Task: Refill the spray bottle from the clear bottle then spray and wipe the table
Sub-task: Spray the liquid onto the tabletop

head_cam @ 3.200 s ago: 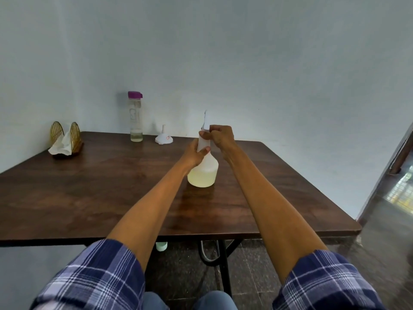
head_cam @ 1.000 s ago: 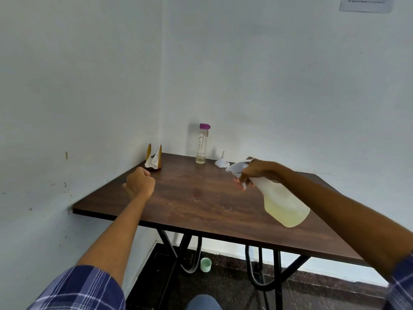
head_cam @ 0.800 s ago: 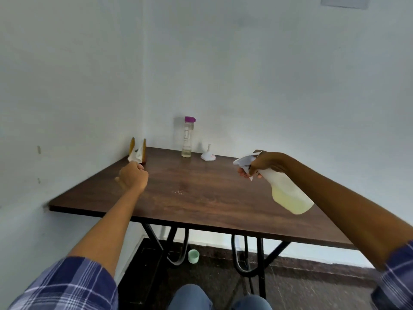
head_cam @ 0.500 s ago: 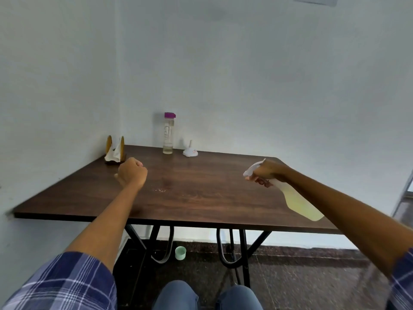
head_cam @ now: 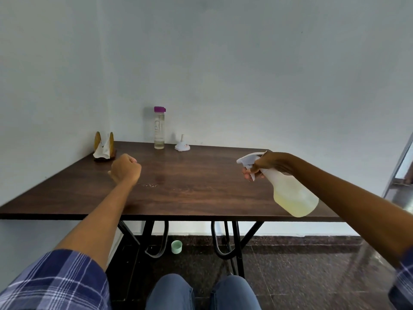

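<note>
Right grip (head_cam: 267, 165) wrapped around tilted spray bottle (head_cam: 290, 193) above table (head_cam: 201, 193), right side, fingers on trigger. Left grip (head_cam: 125, 170) fisted, holding nothing. Clear bottle (head_cam: 159, 128) upright at far edge.

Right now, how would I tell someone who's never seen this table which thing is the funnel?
Start at the table's far edge, against the wall. Right of the tall clear bottle with the purple cap sits the funnel. It is small and white, mouth down with its thin spout pointing up, and far shorter than the bottle.
</note>
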A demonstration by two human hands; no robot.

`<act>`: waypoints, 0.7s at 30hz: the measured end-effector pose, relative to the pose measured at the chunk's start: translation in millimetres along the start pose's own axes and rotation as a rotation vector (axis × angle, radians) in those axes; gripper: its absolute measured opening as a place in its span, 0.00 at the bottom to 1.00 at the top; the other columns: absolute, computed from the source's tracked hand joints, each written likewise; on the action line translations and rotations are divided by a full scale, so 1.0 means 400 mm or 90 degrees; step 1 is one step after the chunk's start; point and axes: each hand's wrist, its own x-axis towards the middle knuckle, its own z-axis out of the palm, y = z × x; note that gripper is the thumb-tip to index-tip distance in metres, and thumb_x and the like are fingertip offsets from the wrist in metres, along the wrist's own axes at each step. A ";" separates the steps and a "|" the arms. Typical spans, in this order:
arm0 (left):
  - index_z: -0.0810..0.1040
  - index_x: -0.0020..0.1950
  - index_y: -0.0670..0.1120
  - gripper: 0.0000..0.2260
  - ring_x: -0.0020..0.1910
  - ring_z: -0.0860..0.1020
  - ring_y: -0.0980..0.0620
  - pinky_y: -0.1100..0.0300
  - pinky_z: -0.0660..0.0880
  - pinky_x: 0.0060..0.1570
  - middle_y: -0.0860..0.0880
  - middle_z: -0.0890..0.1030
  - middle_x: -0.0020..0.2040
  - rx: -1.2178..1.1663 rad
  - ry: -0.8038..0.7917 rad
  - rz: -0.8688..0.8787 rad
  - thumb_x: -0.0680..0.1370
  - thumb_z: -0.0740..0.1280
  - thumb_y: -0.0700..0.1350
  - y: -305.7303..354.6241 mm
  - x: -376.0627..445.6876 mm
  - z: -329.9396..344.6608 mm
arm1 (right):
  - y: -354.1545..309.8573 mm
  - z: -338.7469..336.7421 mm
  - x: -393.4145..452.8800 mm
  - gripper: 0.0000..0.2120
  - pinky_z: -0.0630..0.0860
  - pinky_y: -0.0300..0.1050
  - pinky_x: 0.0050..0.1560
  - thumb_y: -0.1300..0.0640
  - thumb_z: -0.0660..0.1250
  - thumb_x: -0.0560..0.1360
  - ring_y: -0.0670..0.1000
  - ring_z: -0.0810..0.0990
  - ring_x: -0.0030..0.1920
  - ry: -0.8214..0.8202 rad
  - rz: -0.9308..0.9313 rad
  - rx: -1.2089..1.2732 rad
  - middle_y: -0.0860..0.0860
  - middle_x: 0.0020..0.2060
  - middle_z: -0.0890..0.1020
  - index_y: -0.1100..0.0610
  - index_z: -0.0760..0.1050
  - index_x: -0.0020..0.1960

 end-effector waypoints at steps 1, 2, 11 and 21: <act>0.80 0.51 0.42 0.10 0.57 0.75 0.43 0.48 0.68 0.59 0.43 0.81 0.54 -0.001 0.001 -0.002 0.76 0.60 0.35 0.001 0.000 0.001 | 0.002 0.001 -0.007 0.13 0.72 0.31 0.30 0.68 0.56 0.79 0.48 0.76 0.42 0.011 -0.001 -0.008 0.47 0.36 0.79 0.62 0.73 0.61; 0.80 0.52 0.42 0.10 0.58 0.75 0.42 0.48 0.67 0.59 0.43 0.81 0.54 -0.002 -0.001 -0.004 0.76 0.60 0.35 0.003 -0.001 0.001 | 0.006 0.002 -0.010 0.12 0.72 0.32 0.29 0.66 0.57 0.79 0.47 0.75 0.39 0.033 -0.001 -0.003 0.48 0.33 0.79 0.66 0.74 0.58; 0.80 0.51 0.42 0.10 0.56 0.76 0.43 0.49 0.68 0.59 0.43 0.81 0.53 -0.017 -0.022 0.019 0.76 0.61 0.35 0.058 -0.044 0.012 | -0.011 0.011 -0.062 0.22 0.75 0.34 0.30 0.72 0.55 0.76 0.47 0.78 0.38 0.047 0.062 0.032 0.56 0.32 0.79 0.60 0.69 0.68; 0.79 0.50 0.43 0.09 0.56 0.76 0.43 0.49 0.68 0.59 0.44 0.81 0.53 -0.025 -0.018 0.020 0.76 0.61 0.36 0.050 -0.049 -0.015 | -0.019 0.038 -0.035 0.21 0.77 0.34 0.30 0.70 0.54 0.77 0.51 0.80 0.42 0.094 0.056 0.088 0.57 0.33 0.80 0.65 0.66 0.70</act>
